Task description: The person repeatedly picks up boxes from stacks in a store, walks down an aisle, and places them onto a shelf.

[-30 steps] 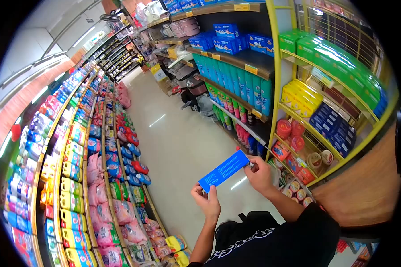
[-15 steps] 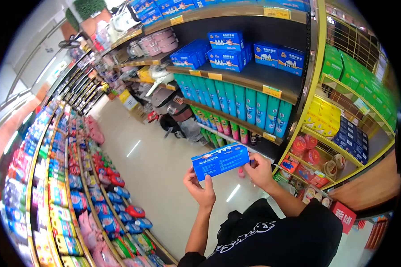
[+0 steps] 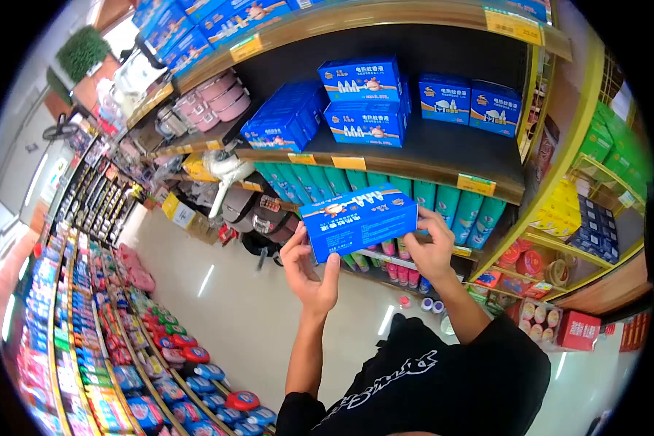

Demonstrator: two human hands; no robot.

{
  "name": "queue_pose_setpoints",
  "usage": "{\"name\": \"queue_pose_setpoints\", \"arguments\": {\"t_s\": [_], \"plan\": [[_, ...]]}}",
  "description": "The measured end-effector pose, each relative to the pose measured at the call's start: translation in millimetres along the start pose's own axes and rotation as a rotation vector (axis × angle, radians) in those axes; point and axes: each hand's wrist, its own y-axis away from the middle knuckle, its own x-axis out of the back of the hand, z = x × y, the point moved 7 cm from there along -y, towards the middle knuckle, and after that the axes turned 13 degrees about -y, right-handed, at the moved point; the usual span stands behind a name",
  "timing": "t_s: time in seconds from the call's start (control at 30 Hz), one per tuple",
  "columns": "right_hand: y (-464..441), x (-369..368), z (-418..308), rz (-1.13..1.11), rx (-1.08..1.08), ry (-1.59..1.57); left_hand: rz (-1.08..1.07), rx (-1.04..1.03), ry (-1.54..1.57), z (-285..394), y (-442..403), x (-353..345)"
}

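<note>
Between my two hands is a blue box of mosquito repellent liquid (image 3: 363,224), tilted so that its printed side and top face show. My left hand (image 3: 312,280) grips its left end, thumb on the near side. At the right end, my right hand (image 3: 430,247) holds the box with fingers and thumb. Just beyond it, similar blue boxes (image 3: 363,123) are stacked on the dark shelf (image 3: 443,149). Teal spray cans (image 3: 447,207) stand in a row on the shelf below, partly hidden by the held box.
Pink lidded containers (image 3: 214,102) sit to the left on the same shelf. A yellow rack (image 3: 559,156) with green and yellow boxes stands on the right. Shelves of bagged and bottled goods (image 3: 134,356) line the left side, across the aisle floor (image 3: 225,320).
The box has risen, nearer the shelf, and its top face now shows more. Both hands have kept their hold. My view has moved closer to the shelf.
</note>
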Motion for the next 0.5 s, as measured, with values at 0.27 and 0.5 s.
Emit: {"name": "queue_pose_setpoints", "arguments": {"t_s": [0.27,0.5], "plan": [[-75,-26,32,0.112,0.14,0.189,-0.153,-0.069,0.241,-96,-116,-56],[-96,-39,48,0.14,0.111,0.347,-0.3,0.053,0.444,-161,-166,-106]]}}
